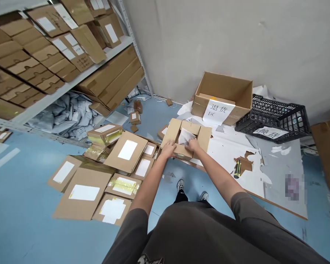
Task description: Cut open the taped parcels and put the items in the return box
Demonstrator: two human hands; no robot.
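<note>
An open cardboard box with its flaps folded outward sits at the left end of the table, in front of me. My left hand grips its near left corner, with the fingers over the flap. At the near right of the opening, my right hand is closed on the box's near edge, its fingertips partly hidden inside. White paper lies in the opening, against the right fingers. Whether those fingers also pinch the paper is unclear.
Stacked cardboard boxes stand on the floor to my left, below a loaded shelf. Behind the table's torn white covering are a large carton and a black crate. A yellow-black box cutter lies right of me.
</note>
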